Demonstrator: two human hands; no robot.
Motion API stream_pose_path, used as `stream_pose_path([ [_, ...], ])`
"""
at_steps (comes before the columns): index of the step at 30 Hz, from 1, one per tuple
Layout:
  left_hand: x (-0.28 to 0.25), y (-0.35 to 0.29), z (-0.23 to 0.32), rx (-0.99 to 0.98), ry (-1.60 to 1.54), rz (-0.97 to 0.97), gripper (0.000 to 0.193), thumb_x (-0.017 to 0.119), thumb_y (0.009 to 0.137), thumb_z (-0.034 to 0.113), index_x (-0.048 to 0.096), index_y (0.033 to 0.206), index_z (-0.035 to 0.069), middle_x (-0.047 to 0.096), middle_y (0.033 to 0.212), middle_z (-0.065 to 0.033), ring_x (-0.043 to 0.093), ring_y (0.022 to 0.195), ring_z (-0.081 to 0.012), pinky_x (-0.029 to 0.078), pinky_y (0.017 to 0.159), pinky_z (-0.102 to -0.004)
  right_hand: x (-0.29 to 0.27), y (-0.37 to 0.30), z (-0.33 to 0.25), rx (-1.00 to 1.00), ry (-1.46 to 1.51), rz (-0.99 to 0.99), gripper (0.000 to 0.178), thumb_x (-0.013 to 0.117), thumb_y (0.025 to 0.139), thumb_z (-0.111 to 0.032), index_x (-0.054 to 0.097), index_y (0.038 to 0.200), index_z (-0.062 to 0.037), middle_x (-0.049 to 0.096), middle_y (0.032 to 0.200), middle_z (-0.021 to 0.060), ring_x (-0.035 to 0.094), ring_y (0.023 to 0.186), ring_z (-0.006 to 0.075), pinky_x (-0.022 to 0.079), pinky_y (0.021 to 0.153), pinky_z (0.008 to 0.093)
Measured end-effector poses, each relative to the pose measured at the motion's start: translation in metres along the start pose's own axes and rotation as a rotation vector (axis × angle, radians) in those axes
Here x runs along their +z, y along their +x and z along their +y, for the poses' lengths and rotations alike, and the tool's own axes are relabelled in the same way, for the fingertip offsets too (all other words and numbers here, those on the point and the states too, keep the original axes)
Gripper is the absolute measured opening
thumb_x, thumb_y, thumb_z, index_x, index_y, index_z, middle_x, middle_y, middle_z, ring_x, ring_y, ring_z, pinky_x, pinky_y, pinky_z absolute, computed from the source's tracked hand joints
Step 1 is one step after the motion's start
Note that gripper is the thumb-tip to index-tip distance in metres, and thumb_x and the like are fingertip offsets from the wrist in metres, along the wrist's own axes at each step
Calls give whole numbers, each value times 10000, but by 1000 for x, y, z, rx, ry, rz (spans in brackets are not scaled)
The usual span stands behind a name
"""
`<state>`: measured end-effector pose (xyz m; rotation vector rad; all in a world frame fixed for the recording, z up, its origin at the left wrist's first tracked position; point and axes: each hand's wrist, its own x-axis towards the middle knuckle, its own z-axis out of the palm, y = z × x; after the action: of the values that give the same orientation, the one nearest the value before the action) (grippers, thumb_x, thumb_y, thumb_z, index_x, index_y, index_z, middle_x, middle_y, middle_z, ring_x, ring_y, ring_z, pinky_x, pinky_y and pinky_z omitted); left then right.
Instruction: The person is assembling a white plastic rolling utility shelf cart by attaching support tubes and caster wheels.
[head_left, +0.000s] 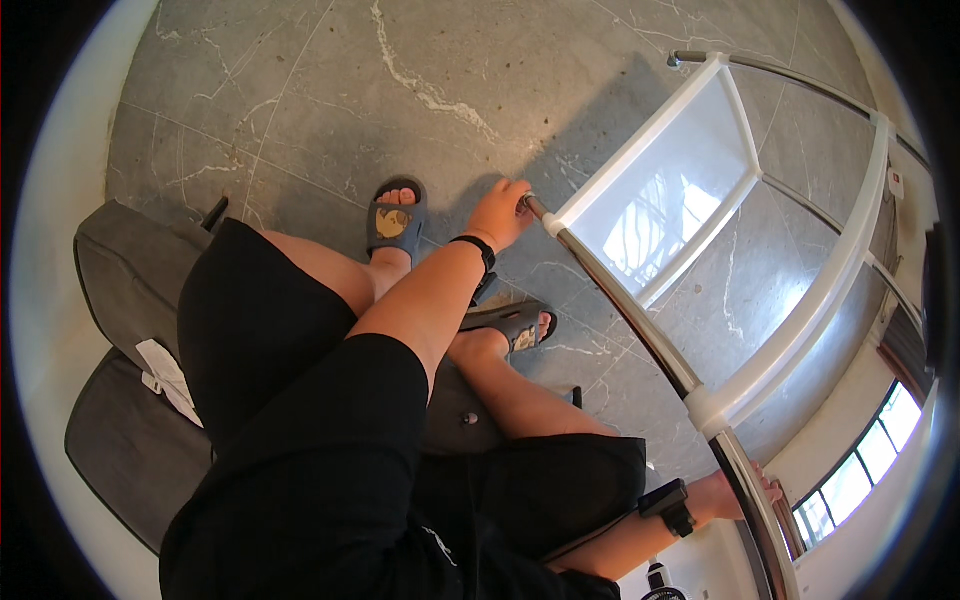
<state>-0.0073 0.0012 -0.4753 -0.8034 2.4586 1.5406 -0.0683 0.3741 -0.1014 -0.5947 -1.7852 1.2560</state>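
Note:
A rack of shiny metal tubes (625,308) with white plastic shelf frames lies tilted across the right side. At its near end a white-edged, see-through shelf panel (670,180) reflects the light. My left hand (497,215) is closed on the tip of one tube, at a small round metal end piece that the fingers partly cover. Farther down that same side, at the lower right, my right hand (728,496) reaches behind the tube and grips it. Its curled fingertips show past the tube; the rest of the grip is hidden.
My slippered feet (396,222) stand on grey tiled floor (330,90) between my hands and seat. Dark grey cushioned pieces (140,260) lie at the left by a pale wall. A small black fan (664,592) shows at the lower edge, and a window (850,480) at the right.

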Motion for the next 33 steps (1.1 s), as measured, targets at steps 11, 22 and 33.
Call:
stream_pose_path([
  [11,0,-1,-3,-18,-102,64,321,704,822,102,596,1124,104,602,1032,-126,679,917,-302,543,820,-409,-7,-14,-2,-197,-345,-200,234,586,927,-38,432,1100,-2,360,814,44,430,737,173,418,706,308],
  [22,-1,2,-22,7,-142,59,301,696,818,81,608,1104,111,609,1051,-120,650,959,-327,533,822,-399,-12,-5,0,-35,-134,-149,163,492,1030,-122,429,1107,6,403,824,51,437,729,166,429,726,294],
  [33,2,17,-30,-26,-69,72,244,698,835,109,605,1061,110,632,1027,-127,634,995,-340,515,838,-445,5,-30,-16,-80,47,-107,252,480,1044,-261,493,958,-25,309,673,-21,357,590,118,401,604,267],
])
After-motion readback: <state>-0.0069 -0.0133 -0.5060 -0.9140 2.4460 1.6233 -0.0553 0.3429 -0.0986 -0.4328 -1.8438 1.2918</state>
